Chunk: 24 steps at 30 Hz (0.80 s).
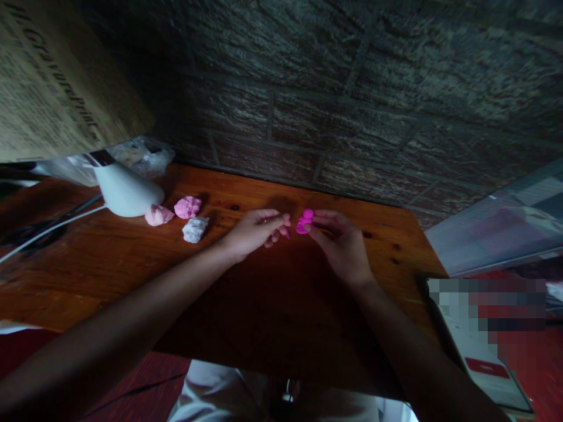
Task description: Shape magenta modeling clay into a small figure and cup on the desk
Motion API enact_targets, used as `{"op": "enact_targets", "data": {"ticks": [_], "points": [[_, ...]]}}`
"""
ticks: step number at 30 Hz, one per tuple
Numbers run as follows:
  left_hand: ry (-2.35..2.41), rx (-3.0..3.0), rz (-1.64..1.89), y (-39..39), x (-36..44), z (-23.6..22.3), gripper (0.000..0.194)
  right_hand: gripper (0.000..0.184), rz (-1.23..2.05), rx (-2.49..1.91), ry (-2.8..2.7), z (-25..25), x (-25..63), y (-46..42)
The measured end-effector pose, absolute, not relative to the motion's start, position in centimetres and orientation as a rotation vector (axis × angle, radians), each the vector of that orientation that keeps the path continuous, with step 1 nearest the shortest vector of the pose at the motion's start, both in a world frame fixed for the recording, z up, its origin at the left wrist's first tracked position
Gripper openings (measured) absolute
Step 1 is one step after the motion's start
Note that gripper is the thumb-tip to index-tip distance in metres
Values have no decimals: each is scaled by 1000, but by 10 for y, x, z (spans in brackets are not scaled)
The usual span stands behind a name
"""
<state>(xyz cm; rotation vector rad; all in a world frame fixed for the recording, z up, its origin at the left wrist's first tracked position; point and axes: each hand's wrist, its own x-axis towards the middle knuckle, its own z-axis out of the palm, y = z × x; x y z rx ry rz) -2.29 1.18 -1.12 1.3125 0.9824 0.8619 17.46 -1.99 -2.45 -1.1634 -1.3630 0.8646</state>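
Bright magenta modelling clay (302, 225), made of several joined lumps, is pinched between the thumb and fingers of my right hand (345, 243). Just left of it, apart by a narrow gap, is my left hand (259, 230), its thumb and fingers drawn together. A tiny purple-magenta spot shows at its fingertips; whether that is a bit of clay I cannot tell. Both hands are above the wooden table (246, 281). Farther left on the table lie a pale pink clay lump (159, 215), a brighter pink lump (188, 206) and a white lump (195, 229).
A white lamp-like object (127, 190) with a cable stands at the left, near black scissors (39, 231) and a clear plastic bag (149, 155). A printed brown paper sheet or bag (57, 88) hangs overhead. Behind is a dark stone-patterned wall (285, 99). A flat pale object (484, 357) sits at right.
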Motion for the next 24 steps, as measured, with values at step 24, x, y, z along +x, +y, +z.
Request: {"op": "enact_targets", "data": {"ticks": [24], "points": [[1150, 2381, 798, 14, -24, -28, 9, 44, 918, -1278, -1488, -53, 227, 13]]}}
